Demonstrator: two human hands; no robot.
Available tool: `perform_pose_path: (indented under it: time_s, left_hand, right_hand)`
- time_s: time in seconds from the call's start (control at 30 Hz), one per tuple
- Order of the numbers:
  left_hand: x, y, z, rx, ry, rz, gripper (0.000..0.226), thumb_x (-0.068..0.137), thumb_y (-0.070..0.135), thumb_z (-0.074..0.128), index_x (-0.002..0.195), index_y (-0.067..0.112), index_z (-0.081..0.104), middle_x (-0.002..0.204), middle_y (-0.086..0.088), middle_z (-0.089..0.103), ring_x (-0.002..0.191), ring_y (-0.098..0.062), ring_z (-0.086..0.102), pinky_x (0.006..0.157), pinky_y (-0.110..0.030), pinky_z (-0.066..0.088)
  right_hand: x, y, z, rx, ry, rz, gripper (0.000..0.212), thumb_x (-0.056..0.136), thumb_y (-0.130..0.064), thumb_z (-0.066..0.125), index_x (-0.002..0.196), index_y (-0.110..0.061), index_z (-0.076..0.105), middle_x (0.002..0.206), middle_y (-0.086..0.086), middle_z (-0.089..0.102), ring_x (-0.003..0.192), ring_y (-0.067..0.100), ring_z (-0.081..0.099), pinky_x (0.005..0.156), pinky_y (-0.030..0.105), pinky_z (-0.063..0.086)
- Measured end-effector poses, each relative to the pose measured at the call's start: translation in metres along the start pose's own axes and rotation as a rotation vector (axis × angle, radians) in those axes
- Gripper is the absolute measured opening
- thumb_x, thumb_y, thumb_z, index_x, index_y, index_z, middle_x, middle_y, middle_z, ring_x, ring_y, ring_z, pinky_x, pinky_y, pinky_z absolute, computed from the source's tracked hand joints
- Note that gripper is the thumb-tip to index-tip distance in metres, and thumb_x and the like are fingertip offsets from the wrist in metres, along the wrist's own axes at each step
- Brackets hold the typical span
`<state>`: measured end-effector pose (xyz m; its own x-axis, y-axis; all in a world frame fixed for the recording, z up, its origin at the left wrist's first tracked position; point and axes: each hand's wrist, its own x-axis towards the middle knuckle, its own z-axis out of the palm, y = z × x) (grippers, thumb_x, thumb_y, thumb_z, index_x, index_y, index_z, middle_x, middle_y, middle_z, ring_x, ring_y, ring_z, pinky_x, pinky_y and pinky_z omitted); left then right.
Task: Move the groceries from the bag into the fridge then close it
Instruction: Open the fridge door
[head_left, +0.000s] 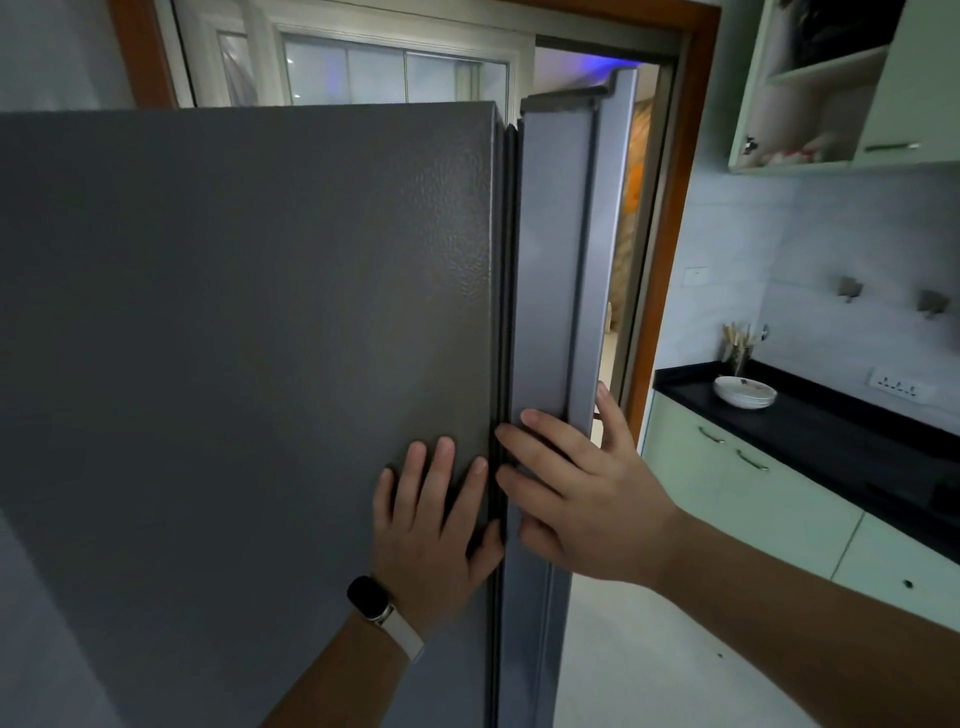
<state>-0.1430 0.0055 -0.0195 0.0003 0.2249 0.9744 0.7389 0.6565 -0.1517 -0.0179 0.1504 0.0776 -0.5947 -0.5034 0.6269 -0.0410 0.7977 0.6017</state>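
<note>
The grey fridge (234, 312) fills the left and middle of the head view, seen from its side panel. Its door (561, 270) sits almost flush against the body, with only the dark seal showing between them. My left hand (436, 525) lies flat on the side panel near the front edge, fingers spread, a dark watch on the wrist. My right hand (576, 493) presses on the door's edge, its fingers across the seam and its thumb around the door's outer face. The bag and the groceries are not in view.
A black counter (831, 436) on pale green cabinets runs along the right wall, with stacked white plates (745, 397) and a utensil holder (737, 345). An open wall cupboard (810, 83) hangs above. A wood-framed doorway (670, 234) opens behind the fridge door.
</note>
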Motion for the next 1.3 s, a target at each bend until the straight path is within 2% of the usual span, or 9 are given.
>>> perform_pose_path:
  time_s: [0.27, 0.43, 0.57, 0.67, 0.77, 0.9, 1.03, 1.17, 1.3]
  left_hand:
    - [-0.001, -0.001, 0.001, -0.015, -0.001, -0.003, 0.062, 0.089, 0.046, 0.049, 0.144, 0.021, 0.035, 0.153, -0.011, 0.027, 0.149, -0.027, 0.016, 0.115, -0.050, 0.020]
    - [0.000, 0.000, 0.002, 0.001, 0.022, -0.012, 0.056, 0.093, 0.048, 0.042, 0.142, 0.020, 0.037, 0.152, -0.011, 0.028, 0.149, -0.027, 0.017, 0.115, -0.051, 0.020]
    - [0.000, 0.002, 0.000, 0.004, 0.010, -0.014, 0.057, 0.090, 0.044, 0.047, 0.141, 0.019, 0.036, 0.151, -0.013, 0.028, 0.149, -0.028, 0.015, 0.116, -0.052, 0.019]
    - [0.004, 0.011, -0.005, 0.010, -0.020, -0.018, 0.060, 0.084, 0.037, 0.056, 0.139, 0.018, 0.041, 0.147, -0.018, 0.035, 0.144, -0.035, 0.024, 0.114, -0.056, 0.020]
    - [0.015, 0.028, -0.012, 0.000, -0.068, 0.035, 0.054, 0.083, 0.034, 0.058, 0.133, 0.016, 0.050, 0.143, -0.016, 0.040, 0.138, -0.035, 0.031, 0.111, -0.058, 0.025]
    - [0.041, 0.054, -0.012, -0.020, -0.104, 0.112, 0.052, 0.083, 0.032, 0.059, 0.132, 0.018, 0.051, 0.144, -0.012, 0.043, 0.136, -0.032, 0.038, 0.110, -0.057, 0.028]
    - [0.079, 0.083, -0.003, -0.125, -0.114, 0.102, 0.054, 0.083, 0.026, 0.062, 0.133, 0.014, 0.049, 0.144, -0.014, 0.046, 0.133, -0.034, 0.043, 0.106, -0.057, 0.036]
    - [0.122, 0.121, 0.018, -0.202, -0.147, 0.049, 0.058, 0.087, 0.028, 0.060, 0.141, 0.013, 0.042, 0.146, -0.015, 0.043, 0.136, -0.034, 0.041, 0.109, -0.050, 0.036]
    - [0.158, 0.157, 0.050, -0.288, -0.249, 0.026, 0.059, 0.091, 0.036, 0.054, 0.143, 0.014, 0.038, 0.146, -0.015, 0.045, 0.133, -0.032, 0.044, 0.109, -0.043, 0.032]
  right_hand:
    - [-0.002, 0.001, 0.001, 0.007, 0.016, -0.006, 0.033, 0.090, -0.034, 0.044, 0.111, -0.020, 0.066, 0.129, 0.005, 0.062, 0.130, 0.026, 0.047, 0.110, 0.068, 0.020]
    - [-0.028, 0.020, 0.001, 0.018, 0.134, -0.001, 0.026, 0.085, -0.030, 0.051, 0.104, -0.019, 0.064, 0.120, 0.007, 0.067, 0.124, 0.029, 0.050, 0.109, 0.070, 0.019]
    - [-0.054, 0.039, -0.002, 0.025, 0.157, -0.006, 0.024, 0.086, -0.029, 0.050, 0.106, -0.018, 0.058, 0.128, 0.008, 0.057, 0.126, 0.030, 0.048, 0.106, 0.072, 0.022]
    - [-0.069, 0.049, 0.000, 0.033, 0.181, 0.004, 0.024, 0.086, -0.029, 0.049, 0.107, -0.018, 0.057, 0.132, 0.006, 0.050, 0.127, 0.029, 0.046, 0.104, 0.072, 0.026]
    - [-0.082, 0.061, 0.002, 0.053, 0.206, 0.009, 0.025, 0.087, -0.030, 0.048, 0.108, -0.018, 0.056, 0.133, 0.006, 0.050, 0.127, 0.029, 0.046, 0.103, 0.071, 0.029]
    - [-0.104, 0.079, 0.006, 0.077, 0.243, 0.005, 0.028, 0.087, -0.031, 0.048, 0.111, -0.018, 0.056, 0.136, 0.006, 0.048, 0.133, 0.029, 0.038, 0.104, 0.069, 0.030]
    - [-0.135, 0.102, 0.011, 0.107, 0.281, 0.078, 0.031, 0.083, -0.031, 0.055, 0.110, -0.017, 0.057, 0.136, 0.007, 0.048, 0.135, 0.029, 0.035, 0.096, 0.072, 0.036]
    - [-0.169, 0.130, 0.017, 0.118, 0.320, 0.162, 0.038, 0.079, -0.030, 0.060, 0.114, -0.015, 0.056, 0.135, 0.010, 0.048, 0.135, 0.029, 0.035, 0.095, 0.072, 0.037]
    - [-0.199, 0.167, 0.019, 0.119, 0.290, 0.168, 0.046, 0.076, -0.028, 0.065, 0.119, -0.015, 0.056, 0.137, 0.010, 0.046, 0.134, 0.030, 0.038, 0.100, 0.070, 0.035]
